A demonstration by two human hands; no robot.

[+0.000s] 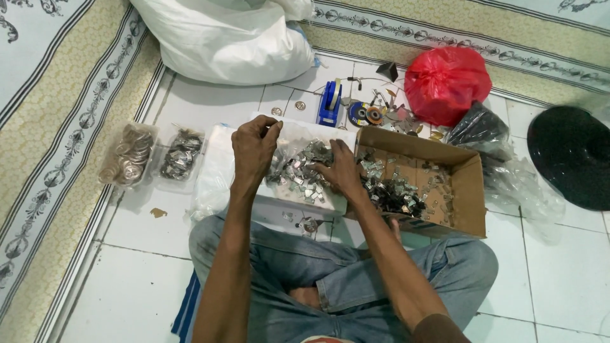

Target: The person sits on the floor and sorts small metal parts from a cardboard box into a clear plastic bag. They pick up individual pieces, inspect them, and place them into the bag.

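Observation:
I sit cross-legged on a white tiled floor. My left hand (255,145) is raised a little, its fingertips pinched on a small metal piece above a clear bag of small silvery metal clips (298,174). My right hand (341,170) rests palm down on the clip pile at the bag's right edge, fingers spread among the pieces. Right beside it a brown cardboard box (469,190) holds more loose clips.
Two clear bags lie at the left, one of round metal discs (129,154), one of dark clips (182,152). A blue tape dispenser (329,103), a red plastic bag (446,82), a black bag (478,127), a black round object (572,155) and a large white sack (229,38) surround the spot.

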